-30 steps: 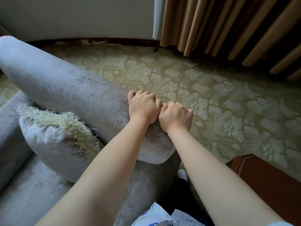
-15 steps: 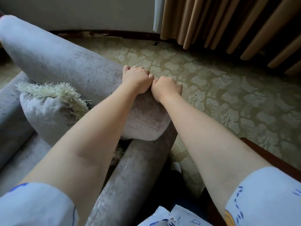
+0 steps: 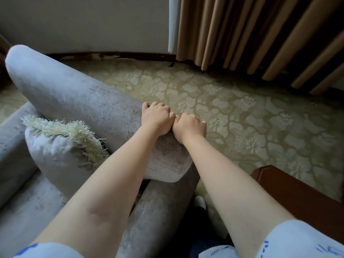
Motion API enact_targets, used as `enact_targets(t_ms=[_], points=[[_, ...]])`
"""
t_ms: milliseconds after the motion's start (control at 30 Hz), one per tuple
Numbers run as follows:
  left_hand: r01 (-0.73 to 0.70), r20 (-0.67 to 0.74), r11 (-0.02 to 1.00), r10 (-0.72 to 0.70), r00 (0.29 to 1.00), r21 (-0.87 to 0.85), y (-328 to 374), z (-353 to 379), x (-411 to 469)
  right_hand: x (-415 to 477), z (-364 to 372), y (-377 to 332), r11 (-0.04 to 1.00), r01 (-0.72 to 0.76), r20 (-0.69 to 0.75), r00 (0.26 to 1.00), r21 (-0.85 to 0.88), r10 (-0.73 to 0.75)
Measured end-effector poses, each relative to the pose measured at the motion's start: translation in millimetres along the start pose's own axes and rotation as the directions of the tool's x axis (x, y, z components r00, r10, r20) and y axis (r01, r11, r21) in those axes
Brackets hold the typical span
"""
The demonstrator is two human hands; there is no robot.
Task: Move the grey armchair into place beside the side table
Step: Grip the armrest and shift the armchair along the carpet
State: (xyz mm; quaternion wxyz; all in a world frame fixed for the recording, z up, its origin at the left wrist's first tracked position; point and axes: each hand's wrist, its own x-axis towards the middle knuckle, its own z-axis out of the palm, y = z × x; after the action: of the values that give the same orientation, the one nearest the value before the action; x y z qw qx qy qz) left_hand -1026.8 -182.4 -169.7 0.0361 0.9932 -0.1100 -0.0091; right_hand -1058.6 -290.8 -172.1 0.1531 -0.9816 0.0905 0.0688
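Armchair [image 3: 74,94] top edge gripped by left hand [image 3: 155,119] and right hand [image 3: 189,127], knuckles touching.

Grey plush armchair [image 3: 74,101], rounded arm near a reddish-brown wooden side table [image 3: 297,192].

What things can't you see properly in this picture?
Head view only.
- Fingertips of the left hand and right hand: curled over the far side of the armchair.
- Most of the side table: cut off by the frame edge and the right arm.
- Legs of the armchair: under its own body.
- Lower end of the cushion: behind the left arm.
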Motion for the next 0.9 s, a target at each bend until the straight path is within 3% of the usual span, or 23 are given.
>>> enact_targets(t_ms=[333,633,700,767,900], points=[[0.032,-0.072,0.998,-0.036,0.997,-0.059,2.9,2.1,-5.1,-0.5,5.6,1.6,0.998,0.027,-0.04,0.999,-0.064,-0.03],[0.085,-0.067,0.992,-0.091,0.994,-0.092,6.7,-2.0,-10.9,-0.7,0.4,6.7,0.971,0.24,0.049,0.969,0.026,-0.241],[0.232,-0.095,0.965,-0.244,0.965,-0.121,11.4,-1.6,-17.8,5.4,-5.6,4.7,0.938,0.344,0.06,0.936,0.037,-0.346],[0.428,-0.067,0.887,-0.444,0.893,-0.174,19.0,0.1,-28.2,11.9,-12.4,-1.7,0.874,0.486,0.044,0.873,0.02,-0.486],[0.691,0.031,0.693,-0.701,0.712,-0.203,19.4,-4.5,-61.0,7.3,-16.7,-21.8,0.623,0.782,0.022,0.623,0.017,-0.782]])
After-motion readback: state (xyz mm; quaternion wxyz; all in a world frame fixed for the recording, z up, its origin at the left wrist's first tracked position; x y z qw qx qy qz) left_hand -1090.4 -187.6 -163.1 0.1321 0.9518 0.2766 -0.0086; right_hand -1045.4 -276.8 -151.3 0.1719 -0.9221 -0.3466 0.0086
